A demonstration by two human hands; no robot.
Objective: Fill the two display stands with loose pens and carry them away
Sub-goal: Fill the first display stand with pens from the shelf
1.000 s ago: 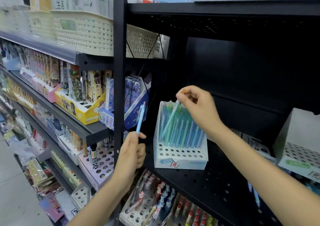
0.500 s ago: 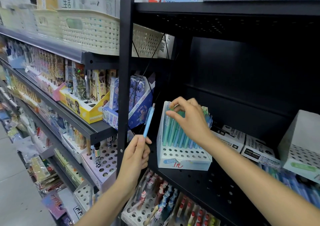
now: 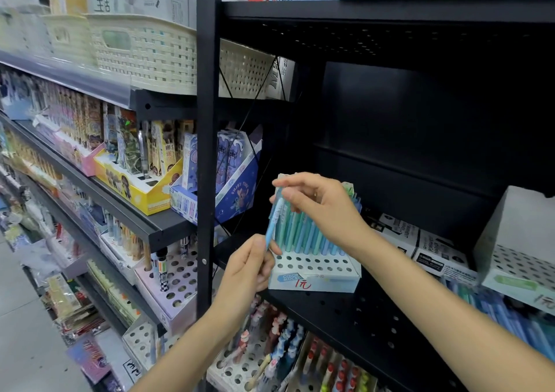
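The left hand [image 3: 249,268] pinches the lower end of a light blue pen [image 3: 274,222], and the right hand [image 3: 318,208] pinches its top, just in front of the display stand [image 3: 315,274]. That stand sits on the black perforated shelf [image 3: 360,322], its back rows full of blue and green pens. A second, white stand [image 3: 519,259] sits far right, with small boxes [image 3: 420,247] between them. A black upright post [image 3: 207,151] stands left of the hands.

A white pen stand [image 3: 313,274] stands on the black shelf [image 3: 354,313], half filled with upright blue-green pens [image 3: 306,232]; a light-blue pen [image 3: 274,222] tilts at its left edge. A second white stand [image 3: 516,256] sits well apart on the right.
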